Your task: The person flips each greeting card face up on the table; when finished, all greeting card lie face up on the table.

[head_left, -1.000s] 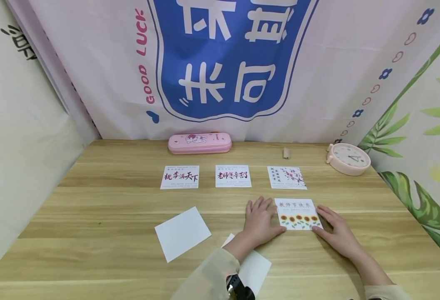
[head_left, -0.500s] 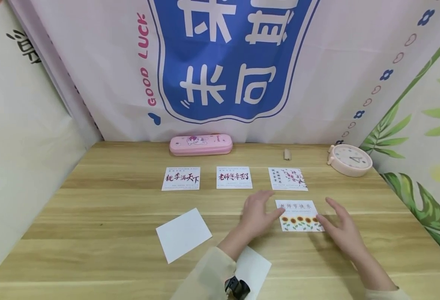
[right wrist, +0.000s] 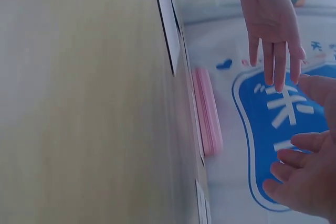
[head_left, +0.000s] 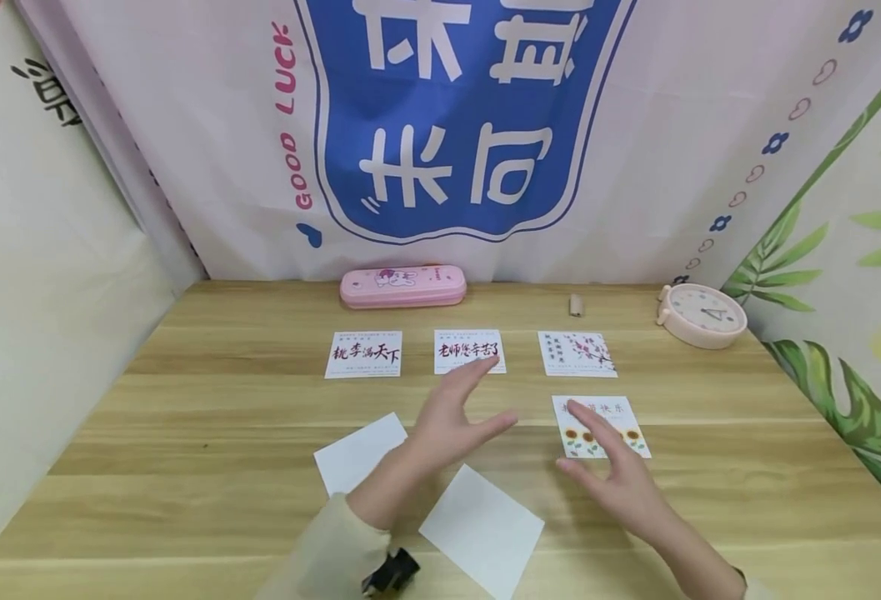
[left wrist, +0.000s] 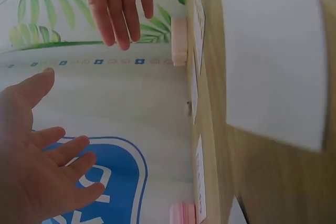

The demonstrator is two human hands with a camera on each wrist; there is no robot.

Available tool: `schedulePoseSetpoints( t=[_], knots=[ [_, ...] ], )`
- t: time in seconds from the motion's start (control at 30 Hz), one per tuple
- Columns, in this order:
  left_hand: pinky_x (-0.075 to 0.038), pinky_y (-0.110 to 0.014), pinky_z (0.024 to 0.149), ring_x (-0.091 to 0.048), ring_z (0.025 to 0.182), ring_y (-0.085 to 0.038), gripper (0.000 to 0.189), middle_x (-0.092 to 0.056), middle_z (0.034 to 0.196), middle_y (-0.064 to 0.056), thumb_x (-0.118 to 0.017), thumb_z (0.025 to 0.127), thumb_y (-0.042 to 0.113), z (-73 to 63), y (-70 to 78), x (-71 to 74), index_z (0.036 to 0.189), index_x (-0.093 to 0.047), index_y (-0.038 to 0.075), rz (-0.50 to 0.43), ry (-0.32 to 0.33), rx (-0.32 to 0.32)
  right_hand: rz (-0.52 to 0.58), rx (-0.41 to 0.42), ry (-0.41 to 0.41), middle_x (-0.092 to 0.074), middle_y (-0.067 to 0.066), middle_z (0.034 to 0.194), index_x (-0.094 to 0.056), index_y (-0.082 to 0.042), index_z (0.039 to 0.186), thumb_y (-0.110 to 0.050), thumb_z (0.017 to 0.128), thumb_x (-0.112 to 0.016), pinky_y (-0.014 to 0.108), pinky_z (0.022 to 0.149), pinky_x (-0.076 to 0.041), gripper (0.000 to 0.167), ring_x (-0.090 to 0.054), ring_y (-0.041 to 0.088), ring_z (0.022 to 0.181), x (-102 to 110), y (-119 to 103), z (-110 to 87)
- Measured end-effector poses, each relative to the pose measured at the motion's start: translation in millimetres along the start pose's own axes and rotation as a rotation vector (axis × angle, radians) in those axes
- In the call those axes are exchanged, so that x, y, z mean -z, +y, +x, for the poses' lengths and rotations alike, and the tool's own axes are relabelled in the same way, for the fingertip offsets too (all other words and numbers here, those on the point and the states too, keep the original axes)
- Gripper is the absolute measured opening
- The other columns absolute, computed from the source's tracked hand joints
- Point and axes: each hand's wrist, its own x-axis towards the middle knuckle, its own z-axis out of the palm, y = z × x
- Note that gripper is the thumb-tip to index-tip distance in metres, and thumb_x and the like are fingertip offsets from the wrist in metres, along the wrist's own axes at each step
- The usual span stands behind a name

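Note:
My left hand (head_left: 436,421) is raised over the table with its fingers spread and nothing held. Below its forearm lies a blank white card (head_left: 352,448), partly covered by the arm. A second blank card (head_left: 485,529) rests between the two arms. My right hand (head_left: 623,487), also empty, hovers at the sunflower card (head_left: 616,415) and overlaps its lower left part in the head view. Behind stand three printed cards in a row: one with red lettering (head_left: 363,354), another with red lettering (head_left: 455,343), and one with blossom branches (head_left: 578,354). Both wrist views show the hands with extended fingers.
A pink pencil case (head_left: 402,287) lies at the back of the wooden table (head_left: 185,433). To its right are a small beige block (head_left: 576,305) and a round pink clock (head_left: 703,317). A printed cloth (head_left: 635,192) hangs directly behind the table.
Both hands have let go of the sunflower card's sides and lifted. The left hand has moved left, uncovering the front blank card; the right has shifted left and toward the body.

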Motion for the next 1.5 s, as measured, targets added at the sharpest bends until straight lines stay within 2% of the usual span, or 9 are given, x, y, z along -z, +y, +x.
schedulePoseSetpoints(
  t=[0.13,0.23,0.37,0.53,0.63,0.8,1.07,1.27,1.5],
  knots=[
    [-0.026,-0.041,0.095,-0.034,0.117,-0.022,0.069,-0.042,0.128,-0.008,-0.071,0.069,0.03,-19.3,-7.6,16.8,0.129,-0.04,0.013,-0.006,-0.042,0.016,-0.004,0.057,-0.042,-0.037,0.009,0.131,-0.039,-0.008,0.129,-0.013,0.072,-0.068,0.05,0.09,-0.029,0.064,-0.034,0.029,0.116,-12.8,-2.4,-0.7],
    [-0.025,-0.043,0.095,-0.032,0.119,-0.022,0.072,-0.039,0.13,-0.007,-0.071,0.069,0.031,-33.7,-13.0,24.3,0.13,-0.038,0.013,-0.023,-0.089,0.016,0.01,0.063,-0.089,-0.037,0.01,0.131,-0.039,-0.005,0.128,-0.016,0.072,-0.069,0.05,0.09,-0.029,0.064,-0.033,0.03,0.117,-21.5,-1.8,-1.7],
    [-0.023,-0.044,0.096,-0.029,0.121,-0.022,0.077,-0.037,0.132,-0.006,-0.072,0.068,0.034,-48.6,-21.7,30.6,0.131,-0.036,0.01,-0.051,-0.156,-0.002,0.048,0.043,-0.181,-0.035,0.012,0.132,-0.037,-0.004,0.129,-0.023,0.073,-0.068,0.052,0.09,-0.027,0.067,-0.032,0.03,0.118,-32.2,1.3,-3.2],
    [-0.019,-0.045,0.098,-0.023,0.123,-0.022,0.082,-0.032,0.135,-0.005,-0.071,0.066,0.04,-59.4,-36.6,30.8,0.133,-0.033,0.011,-0.051,-0.264,0.038,0.026,0.029,-0.294,-0.034,0.01,0.133,-0.035,-0.005,0.131,-0.035,0.073,-0.066,0.049,0.093,-0.025,0.072,-0.029,0.027,0.121,-43.8,8.5,-4.8],
    [-0.013,-0.045,0.099,-0.02,0.125,-0.022,0.084,-0.031,0.136,-0.006,-0.071,0.065,0.043,-63.6,-45.9,26.3,0.133,-0.032,0.011,-0.025,-0.324,0.054,-0.012,0.025,-0.339,-0.033,0.008,0.134,-0.035,-0.004,0.131,-0.038,0.072,-0.066,0.047,0.094,-0.024,0.075,-0.028,0.025,0.122,-49.7,10.7,-4.9],
    [-0.005,-0.048,0.099,-0.017,0.126,-0.024,0.085,-0.029,0.137,-0.007,-0.07,0.065,0.045,-69.0,-58.0,17.4,0.133,-0.032,0.011,0.006,-0.369,0.051,-0.053,0.042,-0.375,-0.032,0.01,0.135,-0.034,-0.005,0.132,-0.042,0.071,-0.066,0.047,0.095,-0.023,0.078,-0.027,0.025,0.122,-55.7,14.6,-5.5],
    [-0.005,-0.05,0.098,-0.017,0.126,-0.027,0.083,-0.027,0.137,-0.01,-0.067,0.063,0.053,-68.9,-65.0,10.8,0.131,-0.038,0.016,0.157,-0.441,0.007,-0.157,0.134,-0.444,-0.027,0.012,0.137,-0.035,-0.004,0.131,-0.049,0.07,-0.062,0.051,0.095,-0.019,0.081,-0.019,0.029,0.125,-56.3,19.2,-5.9],
    [-0.005,-0.05,0.098,-0.015,0.126,-0.027,0.078,-0.023,0.138,-0.011,-0.066,0.062,0.055,-70.2,-66.6,10.5,0.127,-0.044,0.019,0.221,-0.475,-0.027,-0.202,0.187,-0.422,-0.029,0.011,0.136,-0.039,-0.002,0.128,-0.045,0.074,-0.061,0.049,0.096,-0.019,0.073,-0.02,0.028,0.125,-57.2,21.2,-4.7],
    [-0.003,-0.049,0.099,-0.012,0.127,-0.026,0.076,-0.021,0.14,-0.009,-0.064,0.066,0.055,-70.1,-64.9,11.6,0.127,-0.044,0.015,0.212,-0.496,-0.003,-0.199,0.198,-0.373,-0.033,0.011,0.134,-0.043,-0.001,0.124,-0.029,0.08,-0.06,0.046,0.095,-0.023,0.055,-0.025,0.026,0.123,-59.1,23.2,-5.4]
  ],
)
